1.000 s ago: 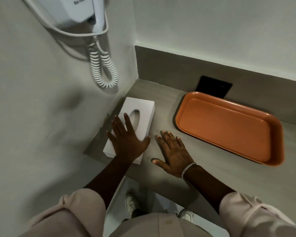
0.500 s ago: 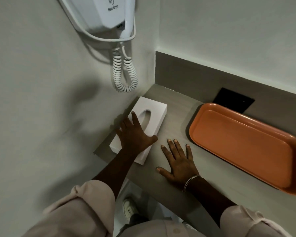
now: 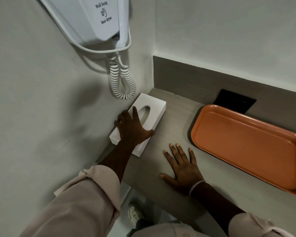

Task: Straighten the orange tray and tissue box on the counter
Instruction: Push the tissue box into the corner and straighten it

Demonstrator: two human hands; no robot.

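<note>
Left hand [image 3: 132, 130], fingers spread, lies flat on the white rectangular tissue box [image 3: 152, 110], whose long axis runs skewed to the wall; right hand [image 3: 181, 165], also splayed, rests on the grey counter [image 3: 176, 115] beside the box.

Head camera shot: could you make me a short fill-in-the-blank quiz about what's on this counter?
1. The left hand rests on the white ____.
2. The right hand lies flat on the ____, holding nothing.
3. The tray is coloured ____.
4. The device on the wall is labelled a hair ____.

Missing words: tissue box; counter; orange; dryer
</note>
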